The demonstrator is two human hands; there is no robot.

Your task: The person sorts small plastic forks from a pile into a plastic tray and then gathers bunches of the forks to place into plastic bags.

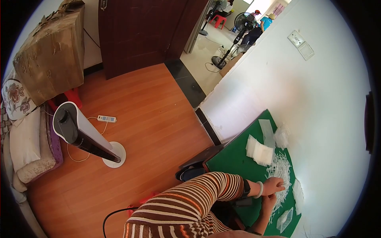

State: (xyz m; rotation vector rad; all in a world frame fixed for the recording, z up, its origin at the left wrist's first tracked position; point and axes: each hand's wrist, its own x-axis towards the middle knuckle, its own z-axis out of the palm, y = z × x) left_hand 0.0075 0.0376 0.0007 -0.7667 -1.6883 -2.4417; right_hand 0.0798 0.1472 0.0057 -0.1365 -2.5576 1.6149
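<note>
- Left hand (274, 185) is held over the pile of thin white strips (281, 166), fingers bent and partly closed; whether a strip is gripped can't be told (too small).
- Right hand (269, 201) is placed just beside it at the pile's near edge, fingers curled; contents are hidden.
- Strips are spread loosely on the green tabletop (234, 157), along the wall side.
- White packets (261, 153) are laid overlapping near one end of the pile; a translucent sleeve (266, 132) and a crumpled clear bag (281, 137) are set beyond them.
- Clear plastic container (284, 220) is placed near the other end; a white bag (298, 192) is left at the wall-side edge.
- Light bracelet (260, 189) is worn on the left wrist (dark band (246, 189) further up).
- Tower fan (93, 144) is stood on the wood floor (158, 115), well apart.
</note>
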